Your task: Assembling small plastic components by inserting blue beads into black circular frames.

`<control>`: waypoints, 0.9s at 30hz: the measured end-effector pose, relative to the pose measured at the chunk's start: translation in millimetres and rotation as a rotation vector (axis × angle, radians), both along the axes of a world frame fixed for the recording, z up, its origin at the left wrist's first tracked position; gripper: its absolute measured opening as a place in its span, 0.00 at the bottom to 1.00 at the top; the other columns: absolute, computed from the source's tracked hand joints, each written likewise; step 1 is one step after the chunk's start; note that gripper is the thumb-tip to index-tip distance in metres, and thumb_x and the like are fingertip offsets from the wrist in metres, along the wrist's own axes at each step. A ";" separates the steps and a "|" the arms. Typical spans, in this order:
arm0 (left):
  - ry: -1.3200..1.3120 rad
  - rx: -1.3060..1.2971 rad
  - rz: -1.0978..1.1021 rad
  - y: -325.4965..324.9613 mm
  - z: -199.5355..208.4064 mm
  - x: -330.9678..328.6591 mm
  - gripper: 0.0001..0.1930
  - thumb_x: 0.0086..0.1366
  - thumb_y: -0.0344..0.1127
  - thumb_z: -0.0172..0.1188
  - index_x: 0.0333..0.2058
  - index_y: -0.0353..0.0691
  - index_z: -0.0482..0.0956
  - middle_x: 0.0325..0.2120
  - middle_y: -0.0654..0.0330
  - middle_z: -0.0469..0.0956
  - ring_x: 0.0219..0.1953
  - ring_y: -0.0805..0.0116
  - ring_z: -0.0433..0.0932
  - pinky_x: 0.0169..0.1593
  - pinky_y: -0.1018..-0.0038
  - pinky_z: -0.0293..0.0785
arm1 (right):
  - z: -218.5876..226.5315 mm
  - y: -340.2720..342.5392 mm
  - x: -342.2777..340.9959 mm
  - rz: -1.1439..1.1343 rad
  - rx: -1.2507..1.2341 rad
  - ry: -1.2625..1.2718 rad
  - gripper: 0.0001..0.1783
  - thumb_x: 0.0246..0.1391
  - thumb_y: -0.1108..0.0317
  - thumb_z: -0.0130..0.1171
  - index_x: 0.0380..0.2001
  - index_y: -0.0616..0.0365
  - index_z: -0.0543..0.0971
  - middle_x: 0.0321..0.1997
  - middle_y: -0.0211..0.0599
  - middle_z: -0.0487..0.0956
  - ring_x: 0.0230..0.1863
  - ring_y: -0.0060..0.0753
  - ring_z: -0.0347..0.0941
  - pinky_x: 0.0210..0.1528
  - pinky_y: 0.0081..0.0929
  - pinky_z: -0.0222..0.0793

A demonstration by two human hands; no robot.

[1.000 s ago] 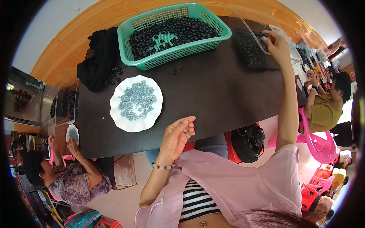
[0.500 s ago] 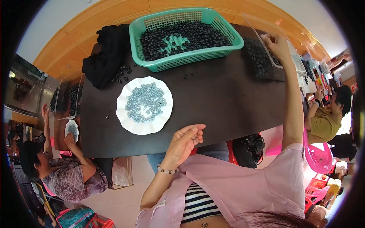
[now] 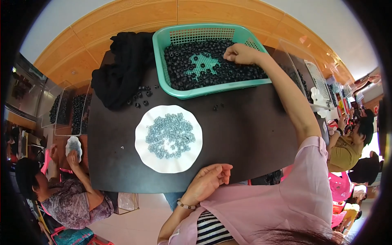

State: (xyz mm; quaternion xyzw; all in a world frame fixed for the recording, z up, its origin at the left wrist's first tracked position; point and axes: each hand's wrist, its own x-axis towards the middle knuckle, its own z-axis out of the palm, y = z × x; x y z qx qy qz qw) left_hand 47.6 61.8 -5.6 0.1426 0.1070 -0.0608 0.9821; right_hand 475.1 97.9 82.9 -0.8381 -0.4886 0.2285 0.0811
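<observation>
Right hand (image 3: 241,54): fingers curled together among small black round parts (image 3: 192,77), teal plastic basket (image 3: 163,41), upper centre. Left hand (image 3: 208,181): loosely open, empty, lower centre, beside white scalloped plate (image 3: 143,153) of grey metal pieces (image 3: 169,134).

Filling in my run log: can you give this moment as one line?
right hand: in teal basket, on black parts | left hand: open at table edge | white plate: grey metal pieces
</observation>
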 end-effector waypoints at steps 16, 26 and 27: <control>-0.005 -0.034 -0.100 9.0 1.7 2.9 0.17 0.69 0.42 0.50 0.45 0.33 0.76 0.33 0.61 0.75 0.36 0.71 0.71 0.44 0.74 0.69 | -38.7 40.2 -20.1 0.033 0.117 0.093 0.13 0.58 0.60 0.52 0.33 0.56 0.82 0.28 0.35 0.80 0.33 0.30 0.74 0.40 0.29 0.68; -0.029 -0.027 -0.100 8.5 0.8 2.0 0.17 0.69 0.42 0.50 0.45 0.33 0.76 0.32 0.62 0.74 0.35 0.71 0.71 0.43 0.75 0.68 | -40.3 65.5 -59.9 0.014 -0.042 0.445 0.18 0.58 0.54 0.54 0.24 0.57 0.80 0.16 0.27 0.69 0.19 0.19 0.64 0.26 0.24 0.63; -0.033 -0.027 -0.099 8.2 0.1 1.8 0.17 0.69 0.42 0.50 0.45 0.34 0.76 0.32 0.62 0.74 0.35 0.71 0.71 0.43 0.76 0.69 | -36.9 68.0 -64.9 0.052 -0.099 0.436 0.20 0.59 0.51 0.53 0.23 0.56 0.79 0.16 0.27 0.69 0.19 0.19 0.64 0.26 0.24 0.62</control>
